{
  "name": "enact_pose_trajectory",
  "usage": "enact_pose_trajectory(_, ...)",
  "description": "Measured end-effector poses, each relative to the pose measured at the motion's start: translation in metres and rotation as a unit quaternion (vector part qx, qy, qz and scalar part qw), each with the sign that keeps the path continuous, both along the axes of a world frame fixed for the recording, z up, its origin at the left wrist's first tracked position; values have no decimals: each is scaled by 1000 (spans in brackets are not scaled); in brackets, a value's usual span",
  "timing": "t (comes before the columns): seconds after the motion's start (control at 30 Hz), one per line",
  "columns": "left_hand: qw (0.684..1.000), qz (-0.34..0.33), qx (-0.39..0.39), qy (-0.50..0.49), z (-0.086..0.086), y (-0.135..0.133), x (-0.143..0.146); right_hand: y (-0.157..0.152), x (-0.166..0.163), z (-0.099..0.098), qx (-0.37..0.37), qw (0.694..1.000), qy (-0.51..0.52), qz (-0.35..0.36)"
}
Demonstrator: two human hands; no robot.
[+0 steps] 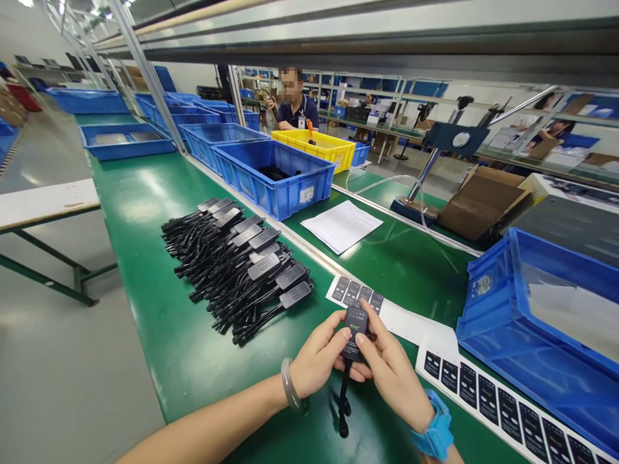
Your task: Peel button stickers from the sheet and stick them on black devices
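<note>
Both hands grip a small black controller box (355,330) with a printed label on its face and short black cables (344,403) hanging below. My left hand (323,351) holds its left side, the thumb pressed on the label. My right hand (387,361) holds the right side, its thumb also on the face and a finger near the top edge. Just beyond the hands lies a strip of black labels (349,291) on white backing. A longer sheet of labels (498,403) extends to the right. A pile of similar black boxes with cables (242,270) lies to the left.
A blue bin (275,180) with black items stands beyond the pile, beside a yellow bin (314,148). White papers (342,225) lie on the green table (193,380). Another blue bin (536,322) borders the right. A metal stand (425,174) rises behind; a person (297,109) sits across.
</note>
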State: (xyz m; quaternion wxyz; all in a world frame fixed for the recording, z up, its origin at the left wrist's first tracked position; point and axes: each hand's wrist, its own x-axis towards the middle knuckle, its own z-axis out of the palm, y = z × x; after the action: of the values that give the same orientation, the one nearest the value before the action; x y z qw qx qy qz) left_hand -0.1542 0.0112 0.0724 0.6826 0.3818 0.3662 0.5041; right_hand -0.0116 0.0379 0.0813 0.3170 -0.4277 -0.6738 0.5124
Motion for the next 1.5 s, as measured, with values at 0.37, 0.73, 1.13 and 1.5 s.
enact_pose_trajectory(0.37,993,-32,-53,-99,-6,0,1,-22,-19,16,247,921,-286,-96)
enact_pose_trajectory(0.73,881,-76,250,395,-33,22,-8,-103,161,44,25,742,-642,-192)
enact_pose_trajectory(1.13,674,-9,300,675,-58,39,-14,2,113,-5,217,895,-354,-166)
enact_pose_trajectory(1.5,691,-18,273,669,-65,37,-15,98,30,-45,264,923,-171,-221)
